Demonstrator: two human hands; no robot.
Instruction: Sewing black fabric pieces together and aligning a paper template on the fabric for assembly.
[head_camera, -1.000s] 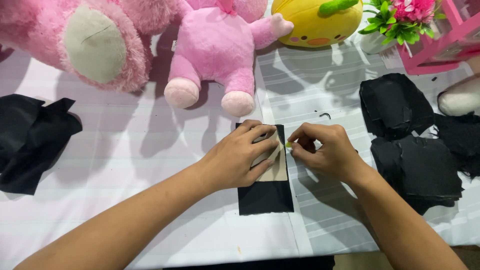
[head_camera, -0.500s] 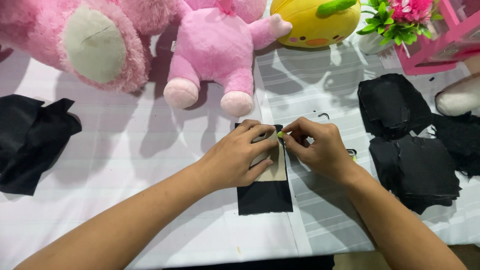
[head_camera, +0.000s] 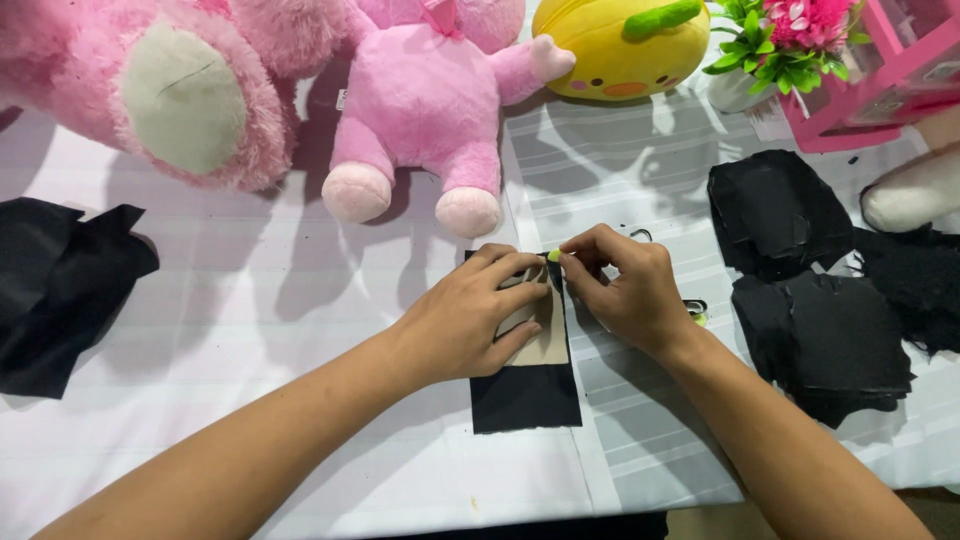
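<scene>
Two hands are working near the table's middle: the left hand (head_camera: 470, 325) is pressing flat, fingers spread, on a beige template (head_camera: 541, 340) over a black fabric rectangle (head_camera: 525, 395), while the right hand (head_camera: 625, 290) is pinching a small yellow-green marker (head_camera: 554, 256) at the template's far edge. Marking is seemingly just starting.

Left hand (head_camera: 470, 320) pins tan card (head_camera: 545, 340) on black cloth (head_camera: 525, 395); right hand (head_camera: 625, 290) pinches its edge.
</scene>
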